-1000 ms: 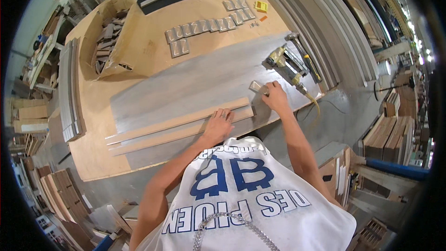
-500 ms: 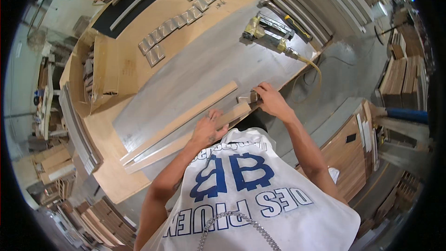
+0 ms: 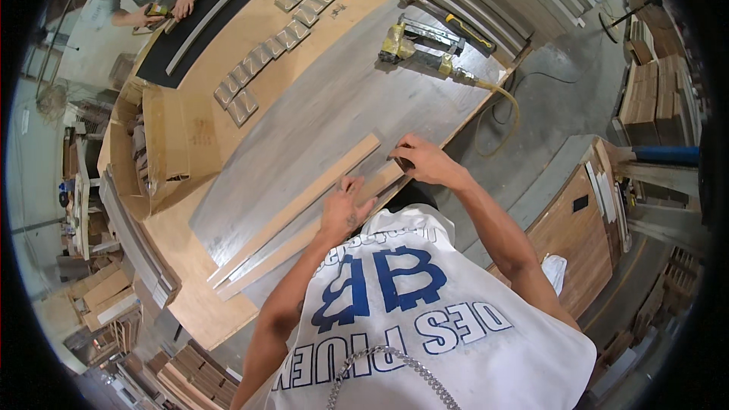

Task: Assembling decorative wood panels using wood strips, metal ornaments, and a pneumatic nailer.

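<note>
Pale tan wood strip [image 3: 304,199] on a streaky grey board [image 3: 319,114]; at one o'clock, a yellow-and-grey nail gun [image 3: 418,49] with yellow hose [image 3: 507,102].

Large plywood-topped bench [image 3: 220,118], light brown; a broad grey rectangular panel [image 3: 319,129] lies flat across it; two long pale wooden strips [image 3: 304,201] rest side by side along the panel's near edge; a yellow-grey pneumatic nail gun [image 3: 414,45] near the far corner; a row of small grey metal brackets [image 3: 266,53] on bare plywood; an open cardboard box [image 3: 163,144] at the left edge.
</note>
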The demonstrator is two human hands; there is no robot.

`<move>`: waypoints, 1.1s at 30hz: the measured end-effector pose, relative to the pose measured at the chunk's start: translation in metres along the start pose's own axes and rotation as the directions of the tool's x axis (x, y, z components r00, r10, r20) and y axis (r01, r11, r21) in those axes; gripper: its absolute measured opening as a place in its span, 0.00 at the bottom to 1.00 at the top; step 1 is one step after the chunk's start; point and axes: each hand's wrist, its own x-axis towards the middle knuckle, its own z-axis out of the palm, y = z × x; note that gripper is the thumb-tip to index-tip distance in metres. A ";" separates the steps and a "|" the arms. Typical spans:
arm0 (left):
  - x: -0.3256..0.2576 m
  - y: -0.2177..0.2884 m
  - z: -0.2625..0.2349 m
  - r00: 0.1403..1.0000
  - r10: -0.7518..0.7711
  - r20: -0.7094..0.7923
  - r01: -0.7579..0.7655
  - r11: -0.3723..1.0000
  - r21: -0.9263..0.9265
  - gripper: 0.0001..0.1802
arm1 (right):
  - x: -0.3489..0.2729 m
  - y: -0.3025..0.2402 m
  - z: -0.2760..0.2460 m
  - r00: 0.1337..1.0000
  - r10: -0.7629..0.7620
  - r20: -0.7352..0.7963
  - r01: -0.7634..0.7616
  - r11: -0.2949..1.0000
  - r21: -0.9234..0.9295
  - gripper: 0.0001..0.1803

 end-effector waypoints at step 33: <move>0.014 0.010 0.019 0.999 0.034 -0.027 -0.032 0.997 0.065 0.30 | 0.003 -0.003 -0.004 0.999 0.008 0.042 -0.006 0.999 -0.048 0.27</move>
